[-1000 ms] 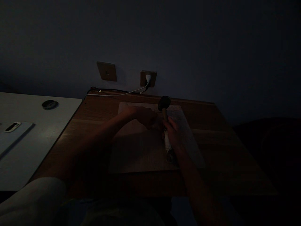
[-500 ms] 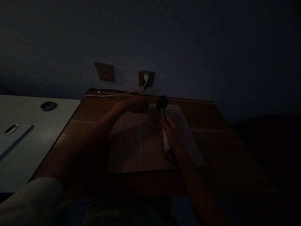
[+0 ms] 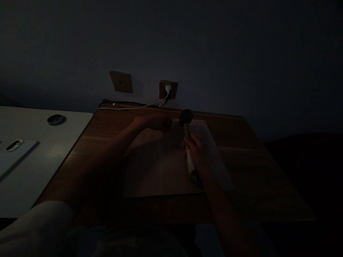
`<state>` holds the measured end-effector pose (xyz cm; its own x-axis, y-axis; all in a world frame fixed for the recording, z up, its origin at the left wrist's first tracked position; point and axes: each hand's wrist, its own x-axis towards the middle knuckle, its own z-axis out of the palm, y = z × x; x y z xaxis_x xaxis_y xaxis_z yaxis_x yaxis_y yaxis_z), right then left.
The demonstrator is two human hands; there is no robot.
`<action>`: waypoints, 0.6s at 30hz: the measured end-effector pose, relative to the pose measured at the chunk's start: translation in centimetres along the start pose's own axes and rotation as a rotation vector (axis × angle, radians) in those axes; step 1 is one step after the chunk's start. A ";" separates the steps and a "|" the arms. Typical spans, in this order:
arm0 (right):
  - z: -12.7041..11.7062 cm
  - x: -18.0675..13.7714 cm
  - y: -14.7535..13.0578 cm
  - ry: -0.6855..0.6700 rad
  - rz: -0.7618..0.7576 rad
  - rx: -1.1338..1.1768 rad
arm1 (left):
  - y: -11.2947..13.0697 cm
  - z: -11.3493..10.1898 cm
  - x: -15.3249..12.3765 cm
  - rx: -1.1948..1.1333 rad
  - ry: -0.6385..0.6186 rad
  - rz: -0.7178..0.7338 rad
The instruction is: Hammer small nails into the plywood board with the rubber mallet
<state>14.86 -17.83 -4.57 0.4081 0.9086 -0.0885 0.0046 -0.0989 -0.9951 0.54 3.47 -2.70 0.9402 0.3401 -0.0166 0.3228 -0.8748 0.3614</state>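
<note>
In dim light, my right hand (image 3: 197, 150) is wrapped round the pale, worn handle of a hammer (image 3: 190, 160). The dark rounded hammer head (image 3: 185, 117) points away from me, above the far part of a flat board (image 3: 158, 167). My left hand (image 3: 158, 122) is closed at the board's far edge, just left of the hammer head. Its fingertips are in shadow, and whatever they pinch, if anything, is hidden. Small dark marks or bits (image 3: 175, 145) show on the board between my hands; they are too dim to name.
The board lies on a wooden table (image 3: 254, 171) against a wall. Behind it, a white plug (image 3: 168, 88) sits in a socket, its cable (image 3: 128, 109) running left. A white table (image 3: 72, 125) on the left bears a dark round object (image 3: 56, 119) and a phone-like slab (image 3: 20, 151).
The view has shifted very slightly. My left hand has moved a little to the right, nearer the hammer head. My right hand and the hammer are nearly where they were.
</note>
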 end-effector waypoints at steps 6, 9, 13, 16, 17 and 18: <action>0.0 0.2 0.3 0.002 0.013 0.018 | -0.3 0.6 0.4 -0.022 0.040 0.034; 0.0 0.2 0.4 -0.002 0.020 0.020 | -0.4 0.5 0.5 -0.025 0.032 0.007; 0.0 0.1 0.3 -0.005 0.016 0.024 | 0.1 -0.7 -0.3 -0.022 -0.061 -0.006; 0.1 0.1 0.2 -0.002 0.016 0.038 | 0.1 -2.1 -1.3 -0.035 -0.085 -0.030; 0.1 0.1 0.2 0.000 0.015 0.039 | -0.1 -2.4 -1.5 -0.027 -0.091 -0.044; 0.1 0.1 0.2 0.000 0.014 0.036 | -0.3 -2.6 -1.7 -0.006 -0.098 -0.062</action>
<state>14.76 -17.71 -4.83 0.4082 0.9071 -0.1028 -0.0345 -0.0972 -0.9947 -1.43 4.05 -0.35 0.9247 0.3579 -0.1297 0.3802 -0.8509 0.3626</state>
